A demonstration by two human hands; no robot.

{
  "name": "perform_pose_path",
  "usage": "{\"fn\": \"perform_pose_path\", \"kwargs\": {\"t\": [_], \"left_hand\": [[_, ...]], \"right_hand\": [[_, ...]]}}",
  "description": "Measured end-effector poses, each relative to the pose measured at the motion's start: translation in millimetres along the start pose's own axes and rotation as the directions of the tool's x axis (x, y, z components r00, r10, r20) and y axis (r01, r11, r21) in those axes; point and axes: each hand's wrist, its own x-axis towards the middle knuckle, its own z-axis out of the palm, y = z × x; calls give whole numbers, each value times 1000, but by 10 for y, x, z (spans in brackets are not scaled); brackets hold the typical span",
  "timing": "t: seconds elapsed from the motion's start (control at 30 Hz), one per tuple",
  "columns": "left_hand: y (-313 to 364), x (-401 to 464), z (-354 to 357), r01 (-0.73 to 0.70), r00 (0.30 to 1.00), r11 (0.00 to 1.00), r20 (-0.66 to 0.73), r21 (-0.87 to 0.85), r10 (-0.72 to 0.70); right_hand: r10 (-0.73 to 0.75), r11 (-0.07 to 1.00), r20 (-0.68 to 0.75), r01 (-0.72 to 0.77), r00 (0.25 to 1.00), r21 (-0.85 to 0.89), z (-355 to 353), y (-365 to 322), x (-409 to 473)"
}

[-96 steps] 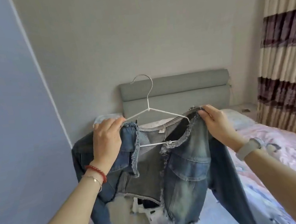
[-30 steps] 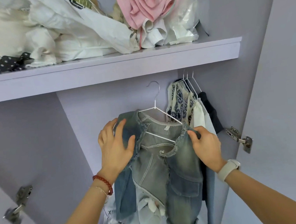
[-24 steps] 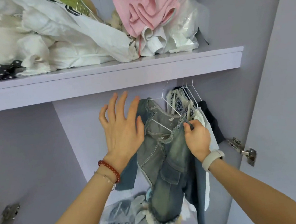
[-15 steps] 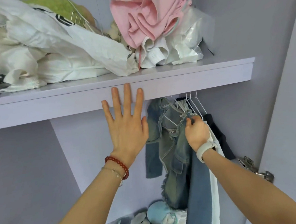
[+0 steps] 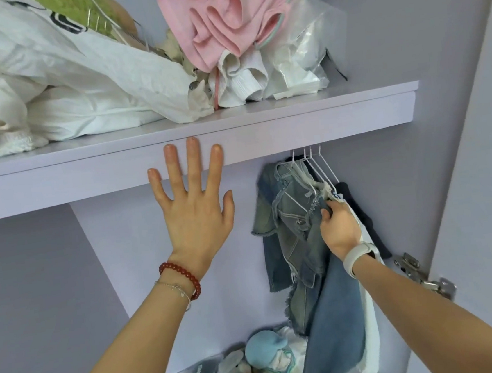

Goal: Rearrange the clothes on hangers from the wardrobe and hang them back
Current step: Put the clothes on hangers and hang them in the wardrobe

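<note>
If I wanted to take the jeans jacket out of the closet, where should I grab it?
Probably grab the white hanger inside the denim jacket, at its thin neck just under the shelf. Come from the left front, since other clothes crowd the right side. The jacket hangs off that wire, so lifting the wire would likely carry it all; pulling the floppy cloth might slide it off.

We see left hand [image 5: 195, 219] spread flat, fingertips [image 5: 192, 145] over shelf [image 5: 308, 125] edge. Right hand [image 5: 338, 226] grips denim jacket [image 5: 291, 227] at collar; white hangers [image 5: 317, 172] just above it, pink garment [image 5: 220, 15] on shelf overhead.
</note>
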Motion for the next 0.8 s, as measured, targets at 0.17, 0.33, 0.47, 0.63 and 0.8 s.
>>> {"fn": "perform_pose_path", "kwargs": {"t": [0.17, 0.33, 0.47, 0.63, 0.8], "left_hand": [[89, 0, -148, 44, 998, 996, 50, -82, -40], [370, -408, -283, 142, 982, 948, 164, -283, -99], [663, -1030, -283, 194, 941, 892, 333, -409, -52], [1139, -1806, -349, 174, 825, 841, 542, -512, 159], [1775, -2490, -593, 99, 633, 725, 605, -681, 482]], "right_hand": [[-78, 997, 62, 79, 995, -10, -218, 148, -103], [-175, 983, 39, 177, 984, -56, -409, 292, -425], [-306, 947, -9, 304, 952, -109, -600, 465, -903], [-221, 956, -18, 213, 975, -201, -923, 978, -1731], [136, 938, -26, -138, 990, -319, -1367, 1587, -2861]]}}
